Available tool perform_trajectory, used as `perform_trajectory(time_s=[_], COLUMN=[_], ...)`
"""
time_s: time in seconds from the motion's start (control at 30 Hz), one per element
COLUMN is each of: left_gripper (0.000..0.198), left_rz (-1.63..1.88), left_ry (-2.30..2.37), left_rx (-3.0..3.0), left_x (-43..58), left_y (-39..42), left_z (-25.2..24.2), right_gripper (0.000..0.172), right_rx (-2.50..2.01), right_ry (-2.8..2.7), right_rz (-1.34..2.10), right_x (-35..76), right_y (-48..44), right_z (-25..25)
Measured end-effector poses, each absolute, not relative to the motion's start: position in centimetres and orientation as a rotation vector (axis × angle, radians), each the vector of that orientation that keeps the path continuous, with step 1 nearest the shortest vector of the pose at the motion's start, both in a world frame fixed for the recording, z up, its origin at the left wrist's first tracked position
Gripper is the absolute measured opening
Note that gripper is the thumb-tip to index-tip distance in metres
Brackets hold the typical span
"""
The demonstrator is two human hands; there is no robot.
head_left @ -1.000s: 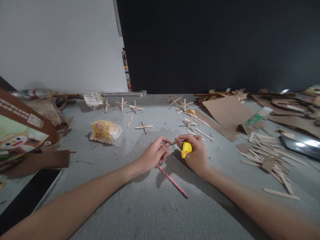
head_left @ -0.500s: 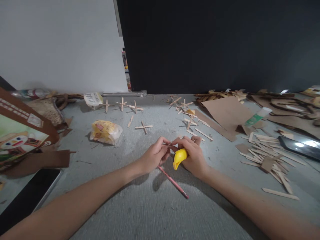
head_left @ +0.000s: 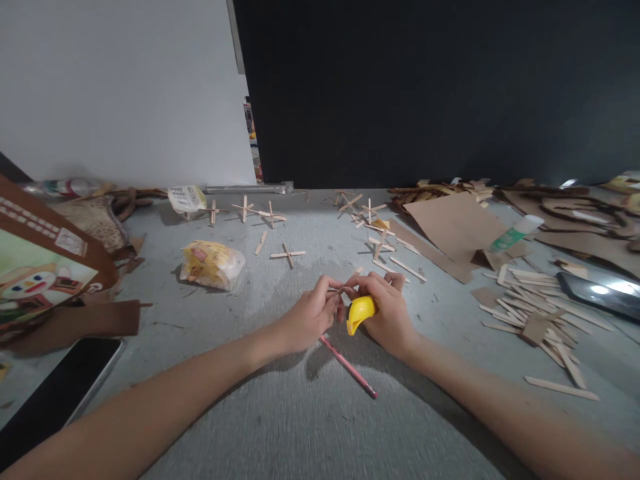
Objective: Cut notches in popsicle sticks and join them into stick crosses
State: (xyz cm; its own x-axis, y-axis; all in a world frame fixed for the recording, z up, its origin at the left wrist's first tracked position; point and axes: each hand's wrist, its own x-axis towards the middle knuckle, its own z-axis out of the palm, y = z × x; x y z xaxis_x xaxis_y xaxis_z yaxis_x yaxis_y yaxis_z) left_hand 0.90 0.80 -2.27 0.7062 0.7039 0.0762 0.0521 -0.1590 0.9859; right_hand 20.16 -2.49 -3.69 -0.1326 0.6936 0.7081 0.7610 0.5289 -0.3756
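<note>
My left hand (head_left: 313, 313) has its fingertips closed on a thin wooden stick (head_left: 355, 275), and my right hand (head_left: 391, 310) is wrapped round a yellow tool (head_left: 361, 313); how its fingertips bear on the stick I can't tell from here. The stick is between the two hands, over the tabletop (head_left: 260, 433). Scanning from the left, I see a dark phone (head_left: 60, 400), a yellow packet (head_left: 213, 265), a small wooden cross (head_left: 289, 254), a pink pencil (head_left: 350, 370) just below the hands, a green-and-white tube (head_left: 517, 233) and a heap of loose sticks (head_left: 563, 357)
</note>
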Motion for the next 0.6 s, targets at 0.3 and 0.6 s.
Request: perform_trajectory(time_s=[0.3, 0.6], left_gripper=[0.029, 0.02], left_rz=[0.652, 0.87], left_ry=[0.71, 0.841], left_rx=[1.686, 1.524], left_x=[1.0, 1.3], left_y=[0.6, 1.5], left_z=[-2.4, -2.6], right_gripper=[0.007, 0.007], right_rx=[-1.273, -1.252], right_ry=[-1.901, -1.948], right_rz=[-0.071, -0.07], right_x=[20.1, 19.9], right_y=[-2.2, -2.4], right_z=[-3.8, -3.6])
